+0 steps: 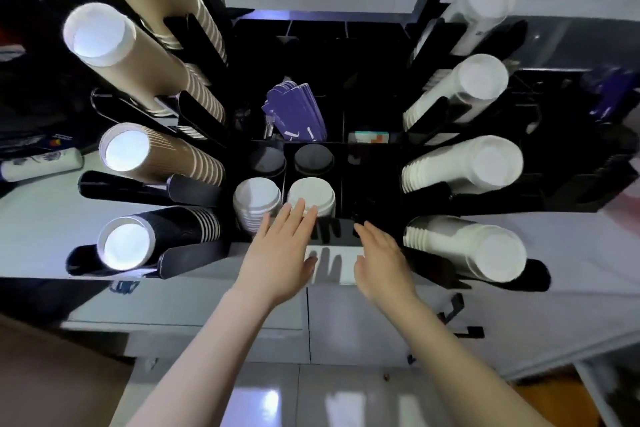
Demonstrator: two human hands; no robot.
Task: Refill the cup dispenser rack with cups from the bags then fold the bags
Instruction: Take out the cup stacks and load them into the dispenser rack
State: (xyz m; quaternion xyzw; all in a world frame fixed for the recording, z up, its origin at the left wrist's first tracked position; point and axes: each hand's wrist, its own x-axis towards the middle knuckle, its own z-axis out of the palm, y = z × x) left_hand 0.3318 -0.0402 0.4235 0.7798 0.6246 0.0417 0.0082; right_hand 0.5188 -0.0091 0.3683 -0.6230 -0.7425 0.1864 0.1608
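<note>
A black cup dispenser rack stands on a white counter, seen from above. Brown paper cup stacks fan out on its left, with a black cup stack lowest. White cup stacks fan out on its right. White lid stacks and black lids fill the middle slots. My left hand is flat with fingers apart, its fingertips over the front white lid stack. My right hand is open too, near the rack's front edge. Neither holds anything. No bags are in view.
Purple packets stand in a middle compartment. The white counter has cabinet doors below it. A white power strip lies at the left. A brown surface sits at the lower left.
</note>
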